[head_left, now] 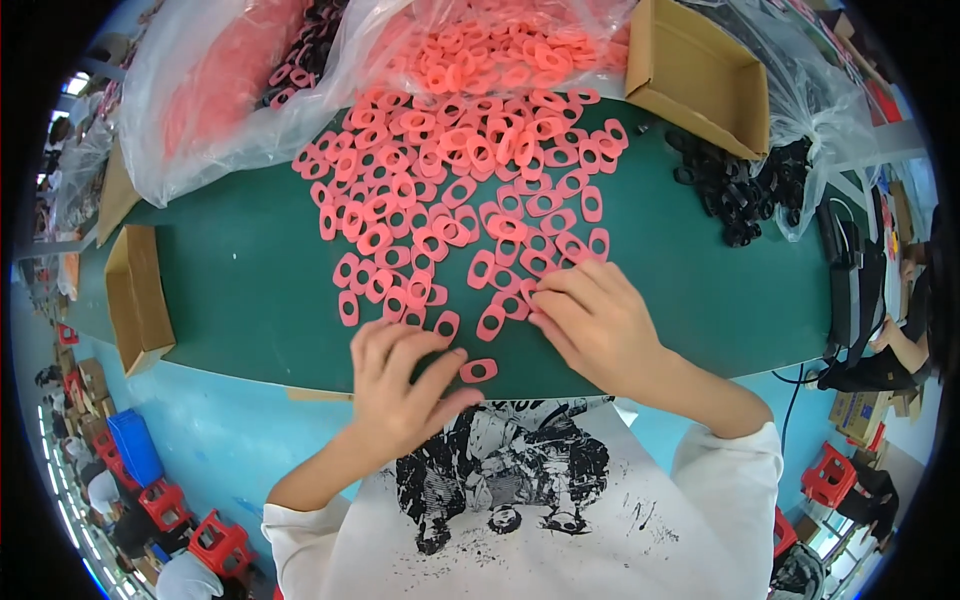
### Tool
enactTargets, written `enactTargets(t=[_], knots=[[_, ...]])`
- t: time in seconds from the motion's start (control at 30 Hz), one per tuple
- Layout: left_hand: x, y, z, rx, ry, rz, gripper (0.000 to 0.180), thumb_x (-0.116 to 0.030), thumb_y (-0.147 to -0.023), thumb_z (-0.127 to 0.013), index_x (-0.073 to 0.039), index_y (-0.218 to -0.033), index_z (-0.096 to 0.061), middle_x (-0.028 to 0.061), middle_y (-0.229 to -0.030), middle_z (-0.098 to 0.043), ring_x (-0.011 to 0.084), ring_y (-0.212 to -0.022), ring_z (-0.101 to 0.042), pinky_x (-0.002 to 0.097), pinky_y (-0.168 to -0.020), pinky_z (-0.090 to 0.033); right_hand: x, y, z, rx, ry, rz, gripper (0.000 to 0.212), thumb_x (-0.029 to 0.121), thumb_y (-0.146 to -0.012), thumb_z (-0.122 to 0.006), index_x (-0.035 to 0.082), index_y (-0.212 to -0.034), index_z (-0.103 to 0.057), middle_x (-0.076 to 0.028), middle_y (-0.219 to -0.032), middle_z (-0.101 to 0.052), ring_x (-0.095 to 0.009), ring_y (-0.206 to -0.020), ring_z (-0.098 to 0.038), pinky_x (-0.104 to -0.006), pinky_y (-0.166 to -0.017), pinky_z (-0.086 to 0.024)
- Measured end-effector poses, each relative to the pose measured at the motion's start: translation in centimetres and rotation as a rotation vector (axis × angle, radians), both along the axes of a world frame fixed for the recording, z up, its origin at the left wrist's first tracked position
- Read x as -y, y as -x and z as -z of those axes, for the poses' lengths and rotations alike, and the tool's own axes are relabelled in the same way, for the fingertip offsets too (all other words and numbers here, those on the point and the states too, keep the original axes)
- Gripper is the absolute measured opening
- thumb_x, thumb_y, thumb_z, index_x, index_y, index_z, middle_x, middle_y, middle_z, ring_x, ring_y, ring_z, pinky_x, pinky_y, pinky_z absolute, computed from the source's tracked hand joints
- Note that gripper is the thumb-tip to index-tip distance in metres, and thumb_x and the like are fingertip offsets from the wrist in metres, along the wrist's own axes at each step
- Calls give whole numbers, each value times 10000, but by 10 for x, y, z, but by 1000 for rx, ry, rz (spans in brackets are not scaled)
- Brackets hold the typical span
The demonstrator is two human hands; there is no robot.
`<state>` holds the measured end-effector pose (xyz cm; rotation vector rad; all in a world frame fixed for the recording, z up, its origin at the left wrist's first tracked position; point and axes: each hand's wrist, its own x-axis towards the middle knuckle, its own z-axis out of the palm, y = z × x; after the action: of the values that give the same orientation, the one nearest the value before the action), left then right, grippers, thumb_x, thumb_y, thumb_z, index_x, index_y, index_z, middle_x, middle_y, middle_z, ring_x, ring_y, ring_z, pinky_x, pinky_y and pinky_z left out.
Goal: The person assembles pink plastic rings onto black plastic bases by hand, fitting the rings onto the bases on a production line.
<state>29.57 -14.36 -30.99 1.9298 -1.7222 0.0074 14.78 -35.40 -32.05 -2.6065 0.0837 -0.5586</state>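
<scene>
Here both hands lie flat, fingers spread, gripping nothing. The left hand [405, 385] rests at the mat's [240, 280] near edge beside one pink ring [478, 371]; the right hand [600, 325] presses on the scattered rings [450, 190].

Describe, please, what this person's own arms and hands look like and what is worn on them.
Both hands are bare: the left hand and right hand wear no gloves, rings or watch that I can see. The forearms are uncovered. White sleeves are pushed up toward the elbows. They belong to a white top with a black printed picture on the chest.
</scene>
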Motion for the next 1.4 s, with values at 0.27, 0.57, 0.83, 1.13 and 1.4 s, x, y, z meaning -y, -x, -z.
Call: enactTargets(t=[0.27, 0.57, 0.83, 1.13, 1.4], knots=[[12, -2, -5, 91, -126, -166, 333, -81, -721, -783, -27, -1022, -651, 97, -1033, -576, 304, -950, -505, 419, -798, -395, -14, 21, -5, 5, 10, 66, 285, 32, -668, -787, 65, -932, -684, -44, -1038, -623, -232, -912, -557, -359, -739, -392], [14, -5, -8, -111, -163, -83, 250, -37, -726, -762, -18, -952, -658, 75, -975, -555, 264, -845, -511, 363, -674, -444, -9, -7, 6, -57, -10, -66, 290, 78, -670, -807, 69, -929, -676, -31, -995, -621, -231, -874, -548, -373, -778, -417], [44, 11, -1, -29, -115, -37, 333, -87, -710, -803, -34, -1001, -648, 61, -926, -567, 274, -820, -523, 372, -677, -463, -7, 1, -2, 13, -7, -8, 287, 16, -675, -774, 55, -943, -678, -41, -984, -623, -235, -861, -549, -366, -724, -419], [50, -17, -8, -58, -164, -110, 212, -100, -750, -774, -43, -894, -628, 62, -825, -540, 256, -792, -549, 374, -597, -483, -7, -25, 1, -75, 105, -48, 273, 64, -705, -760, 61, -959, -661, -47, -969, -613, -249, -863, -547, -370, -763, -426], [73, -28, -3, -67, -78, -96, 194, -71, -762, -748, -47, -885, -601, 64, -834, -552, 259, -780, -564, 351, -586, -491, -9, -18, -1, 35, 54, -16, 264, -3, -675, -729, 51, -926, -670, -47, -979, -624, -240, -826, -558, -372, -722, -440]])
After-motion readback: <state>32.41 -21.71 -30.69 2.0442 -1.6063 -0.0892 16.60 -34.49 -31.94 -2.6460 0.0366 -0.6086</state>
